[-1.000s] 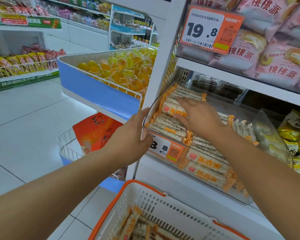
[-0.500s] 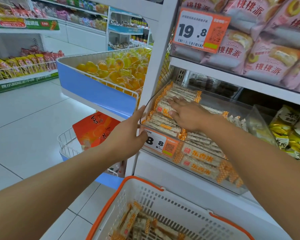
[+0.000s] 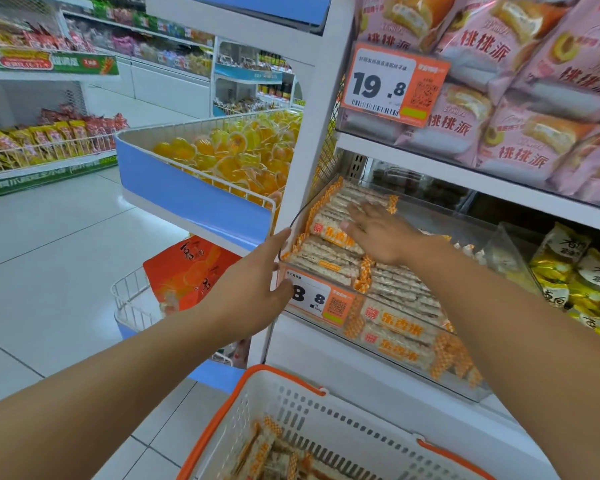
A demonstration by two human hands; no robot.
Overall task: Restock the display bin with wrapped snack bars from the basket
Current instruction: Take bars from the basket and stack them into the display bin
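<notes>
basket [image 3: 326,427] before display bin [image 3: 413,358] | snack bars [image 3: 329,261] in both, seemingly

We are seeing white, orange-ended snack bars [image 3: 329,261] lying stacked flat in the clear display bin [image 3: 465,386]; more are lying jumbled in the white, orange-rimmed basket [image 3: 326,424].

White tiled floor [image 3: 49,258] between stocked white store shelves [image 3: 430,168], brightly lit.

Orange price tag [image 3: 394,84] reading 19.8 on upper shelf, display bin [image 3: 413,355] tag [image 3: 321,299] reading 8.8
</notes>
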